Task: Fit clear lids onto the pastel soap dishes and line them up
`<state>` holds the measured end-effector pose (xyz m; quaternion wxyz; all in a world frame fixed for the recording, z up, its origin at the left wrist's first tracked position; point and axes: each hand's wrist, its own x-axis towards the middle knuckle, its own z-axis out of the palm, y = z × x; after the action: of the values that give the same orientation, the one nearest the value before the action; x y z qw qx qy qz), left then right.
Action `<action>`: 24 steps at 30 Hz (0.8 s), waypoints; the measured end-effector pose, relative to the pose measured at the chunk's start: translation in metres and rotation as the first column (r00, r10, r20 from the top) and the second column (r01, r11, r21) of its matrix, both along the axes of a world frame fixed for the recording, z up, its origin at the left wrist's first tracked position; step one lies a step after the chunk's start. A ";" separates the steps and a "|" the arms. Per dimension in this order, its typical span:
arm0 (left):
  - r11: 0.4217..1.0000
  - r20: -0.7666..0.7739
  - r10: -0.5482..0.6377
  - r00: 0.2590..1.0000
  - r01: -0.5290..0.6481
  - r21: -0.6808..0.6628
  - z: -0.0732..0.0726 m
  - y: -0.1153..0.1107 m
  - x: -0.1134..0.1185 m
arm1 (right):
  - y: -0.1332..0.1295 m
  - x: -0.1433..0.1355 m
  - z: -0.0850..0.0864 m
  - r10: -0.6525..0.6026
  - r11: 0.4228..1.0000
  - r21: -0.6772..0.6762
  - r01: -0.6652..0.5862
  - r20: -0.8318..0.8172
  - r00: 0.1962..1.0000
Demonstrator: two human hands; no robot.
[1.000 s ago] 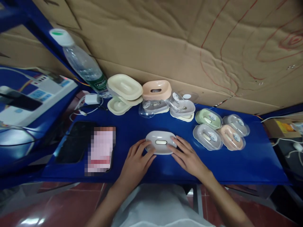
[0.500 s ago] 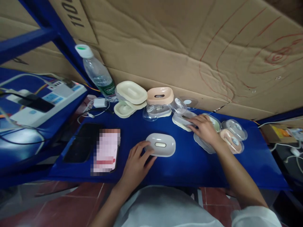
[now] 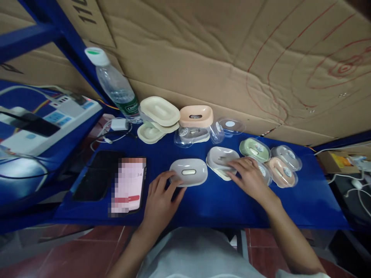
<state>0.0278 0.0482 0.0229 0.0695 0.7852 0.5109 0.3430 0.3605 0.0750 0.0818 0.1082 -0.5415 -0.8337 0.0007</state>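
Observation:
A grey oval soap dish (image 3: 194,178) with a slot in its middle lies on the blue table. Its left edge is gripped between the thumb and fingers of my left hand (image 3: 162,193). To its right, a second grey soap dish (image 3: 223,155) sits on a cream base, and the fingers of my right hand (image 3: 247,175) close on its right edge. A green soap dish (image 3: 255,150) and a peach soap dish (image 3: 279,172), both with clear covers and round labels, lie beyond my right hand. Part of another covered dish is hidden behind that hand.
At the back stand stacked cream dishes (image 3: 159,111) and a peach dish (image 3: 196,116) on top of a grey one. A water bottle (image 3: 118,88), a phone (image 3: 130,183), a dark flat object (image 3: 97,175) and a power strip (image 3: 55,123) are on the left. Cardboard (image 3: 185,58) walls the rear.
My right hand has drawn the second grey dish and its cream base nearer, so the green dish shows fully. The dish in my left hand has shifted slightly left in view.

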 end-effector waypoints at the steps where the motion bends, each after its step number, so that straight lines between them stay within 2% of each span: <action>1: 1.000 0.007 -0.005 1.000 0.005 0.000 -0.001 0.001 0.000 | 0.009 0.000 0.004 -0.020 1.000 0.010 0.020 -0.022 1.000; 4: 1.000 0.038 -0.023 0.999 0.023 0.006 -0.004 0.003 0.000 | 0.050 -0.010 0.008 -0.097 0.995 0.006 0.099 -0.165 0.982; 8: 0.999 0.083 -0.052 0.995 0.051 0.014 -0.007 0.006 -0.001 | 0.113 -0.029 -0.006 -0.204 0.976 -0.133 0.170 -0.312 0.928; 10: 0.998 0.102 -0.061 0.993 0.060 0.016 -0.008 0.006 -0.002 | 0.133 -0.033 -0.011 -0.230 0.968 -0.183 0.173 -0.369 0.900; 12: 0.998 0.111 -0.066 0.992 0.066 0.008 -0.008 0.006 -0.002 | 0.139 -0.029 -0.007 -0.235 0.968 -0.185 0.171 -0.418 0.878; 15: 0.997 0.124 -0.072 0.990 0.073 -0.009 -0.010 0.006 -0.002 | 0.120 -0.015 0.016 -0.234 0.972 -0.086 0.218 -0.422 0.876; 19: 0.996 0.161 -0.073 0.984 0.079 -0.030 -0.011 0.006 -0.003 | 0.061 -0.005 0.048 -0.214 0.956 0.139 0.258 -0.267 0.940; 21: 0.995 0.195 -0.069 0.978 0.081 -0.057 -0.010 0.005 -0.003 | 0.027 -0.014 0.048 -0.137 0.969 0.173 0.174 -0.206 0.969; 24: 0.985 0.246 -0.087 0.965 0.120 -0.124 -0.008 0.004 -0.004 | -0.014 -0.041 0.025 0.063 0.990 0.138 -0.042 -0.153 0.986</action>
<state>0.0242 0.0524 0.0148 0.2023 0.7570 0.4795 0.3951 0.3195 0.0610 0.1067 0.2097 -0.5092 -0.8346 -0.0097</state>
